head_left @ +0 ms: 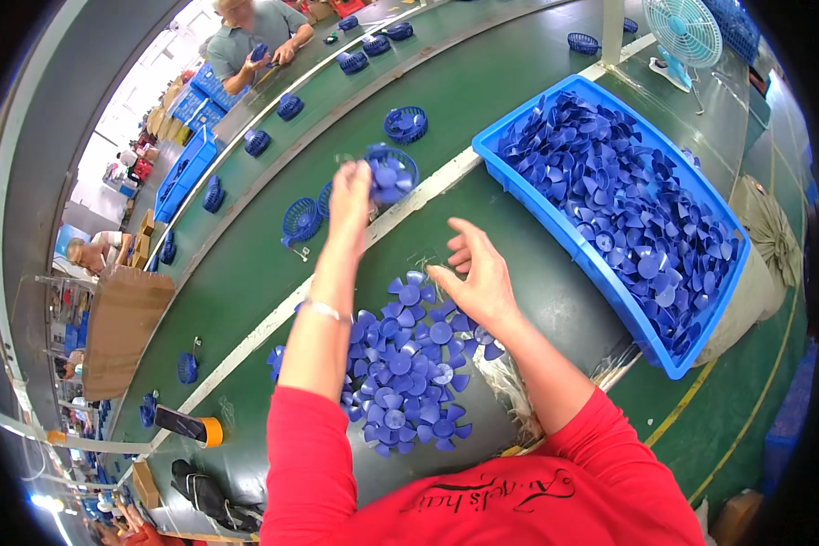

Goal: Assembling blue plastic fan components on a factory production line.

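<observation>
The left hand (350,196) reaches far out over the green table (273,273). Its fingers are closed on a blue fan blade (389,177), and the blade sits in a round blue fan cage (400,164) on the moving belt (482,73). The hand is a bit blurry.

The right hand (482,278) is open and holds nothing. Its fingers are spread, and it floats just above a pile of blue fan blades (409,373) on the near part of the table. The pile lies between the two arms, which have red sleeves (318,455).

To the right is a big blue bin (610,273). It is full of many more of the same blades. A clear plastic bag (519,400) lies at the near side of the pile, by the right arm.

More blue cages (300,221) stand along the belt, some to the left of the left hand and some farther away. A small white and blue fan (684,36) stands far off on the right. A brown cardboard box (118,328) stands at the left, and a roll of orange tape (211,431) lies near it.

At the far side of the belt another person (255,36) in a grey shirt holds a blue part in both hands.
</observation>
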The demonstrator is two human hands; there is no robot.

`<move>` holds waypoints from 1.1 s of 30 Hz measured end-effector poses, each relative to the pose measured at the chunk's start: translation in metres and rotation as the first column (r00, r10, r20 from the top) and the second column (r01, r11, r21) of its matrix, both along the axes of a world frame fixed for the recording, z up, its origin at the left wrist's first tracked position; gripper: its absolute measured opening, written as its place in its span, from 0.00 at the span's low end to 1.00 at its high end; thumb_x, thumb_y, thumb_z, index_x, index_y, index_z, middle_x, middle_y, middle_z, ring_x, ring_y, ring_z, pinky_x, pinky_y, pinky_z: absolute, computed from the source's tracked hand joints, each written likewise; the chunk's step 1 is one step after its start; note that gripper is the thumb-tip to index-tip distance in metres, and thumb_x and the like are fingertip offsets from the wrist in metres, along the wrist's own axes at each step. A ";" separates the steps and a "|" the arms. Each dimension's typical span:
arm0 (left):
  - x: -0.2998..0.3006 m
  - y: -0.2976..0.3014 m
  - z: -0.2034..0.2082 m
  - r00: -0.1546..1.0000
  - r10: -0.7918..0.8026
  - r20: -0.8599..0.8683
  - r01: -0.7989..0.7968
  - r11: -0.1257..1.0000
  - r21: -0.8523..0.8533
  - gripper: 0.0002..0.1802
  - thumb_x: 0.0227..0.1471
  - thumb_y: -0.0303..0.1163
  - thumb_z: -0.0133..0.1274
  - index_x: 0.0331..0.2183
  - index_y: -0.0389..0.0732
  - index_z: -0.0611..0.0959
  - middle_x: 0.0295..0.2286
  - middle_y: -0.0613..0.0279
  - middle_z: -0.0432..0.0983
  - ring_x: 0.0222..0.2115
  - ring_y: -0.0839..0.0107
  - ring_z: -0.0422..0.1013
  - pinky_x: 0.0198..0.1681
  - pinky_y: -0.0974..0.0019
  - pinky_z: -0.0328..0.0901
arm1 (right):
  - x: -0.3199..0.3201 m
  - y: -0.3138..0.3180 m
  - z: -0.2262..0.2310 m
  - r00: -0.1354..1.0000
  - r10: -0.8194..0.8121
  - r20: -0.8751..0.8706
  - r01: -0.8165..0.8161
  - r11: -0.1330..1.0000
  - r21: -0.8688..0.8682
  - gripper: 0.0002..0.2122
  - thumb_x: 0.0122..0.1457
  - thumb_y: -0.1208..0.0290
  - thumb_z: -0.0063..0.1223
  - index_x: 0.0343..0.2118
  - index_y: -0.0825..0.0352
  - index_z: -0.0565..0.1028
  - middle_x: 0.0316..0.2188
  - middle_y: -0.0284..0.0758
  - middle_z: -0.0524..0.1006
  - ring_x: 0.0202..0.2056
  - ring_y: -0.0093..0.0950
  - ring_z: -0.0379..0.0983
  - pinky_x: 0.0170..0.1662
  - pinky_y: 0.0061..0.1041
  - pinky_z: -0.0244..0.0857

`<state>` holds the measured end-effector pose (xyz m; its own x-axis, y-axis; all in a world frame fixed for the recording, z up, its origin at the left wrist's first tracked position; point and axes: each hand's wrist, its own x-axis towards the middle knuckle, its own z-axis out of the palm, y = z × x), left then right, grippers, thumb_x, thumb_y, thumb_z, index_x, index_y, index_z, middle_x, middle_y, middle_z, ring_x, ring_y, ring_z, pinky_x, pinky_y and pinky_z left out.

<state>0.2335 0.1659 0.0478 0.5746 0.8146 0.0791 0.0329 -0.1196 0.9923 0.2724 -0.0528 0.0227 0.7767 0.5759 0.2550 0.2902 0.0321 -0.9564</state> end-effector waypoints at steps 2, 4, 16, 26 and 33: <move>0.009 0.043 -0.002 0.943 0.195 -0.269 -0.086 0.926 0.367 0.32 0.55 0.47 0.46 0.52 0.31 0.66 0.47 0.45 0.68 0.48 0.56 0.66 0.51 0.61 0.60 | 0.003 -0.005 -0.003 0.978 0.200 0.062 -0.189 0.971 -0.144 0.21 0.45 0.71 0.62 0.44 0.68 0.71 0.33 0.39 0.73 0.37 0.34 0.71 0.39 0.31 0.68; 0.001 0.075 -0.015 0.724 0.459 -0.514 0.080 0.685 0.724 0.32 0.52 0.44 0.48 0.52 0.32 0.66 0.49 0.42 0.66 0.51 0.52 0.62 0.55 0.58 0.57 | 0.000 -0.007 -0.001 0.926 0.291 0.241 -0.250 0.950 -0.185 0.15 0.44 0.76 0.58 0.37 0.67 0.74 0.32 0.40 0.73 0.39 0.38 0.70 0.42 0.34 0.66; -0.044 0.094 -0.020 0.325 0.661 -0.676 0.327 0.592 0.736 0.12 0.43 0.33 0.53 0.33 0.42 0.82 0.33 0.52 0.77 0.42 0.55 0.70 0.46 0.49 0.61 | -0.017 -0.001 -0.017 0.673 0.455 0.583 -0.219 0.875 -0.431 0.18 0.45 0.73 0.56 0.43 0.66 0.74 0.31 0.38 0.70 0.37 0.37 0.65 0.40 0.36 0.59; -0.165 0.097 0.021 0.184 0.650 -0.737 0.129 0.727 0.674 0.15 0.43 0.31 0.49 0.36 0.38 0.81 0.37 0.46 0.77 0.42 0.53 0.72 0.45 0.54 0.65 | -0.021 -0.002 -0.016 0.736 0.335 0.588 -0.070 0.902 -0.426 0.16 0.38 0.68 0.65 0.33 0.65 0.74 0.29 0.38 0.71 0.36 0.38 0.68 0.40 0.36 0.59; -0.163 0.042 0.034 0.752 0.524 -0.401 -0.076 0.672 0.736 0.11 0.49 0.31 0.45 0.33 0.34 0.74 0.31 0.44 0.75 0.34 0.50 0.72 0.40 0.56 0.64 | -0.022 -0.003 0.000 0.841 0.077 0.536 -0.092 0.996 0.002 0.16 0.42 0.72 0.62 0.35 0.67 0.73 0.31 0.38 0.70 0.36 0.37 0.67 0.39 0.35 0.59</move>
<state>0.0706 0.2075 0.0818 0.4221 0.8072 0.4128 0.6838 -0.5824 0.4396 0.2501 -0.0553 0.0230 0.4641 0.6204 0.6322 0.7510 0.1028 -0.6522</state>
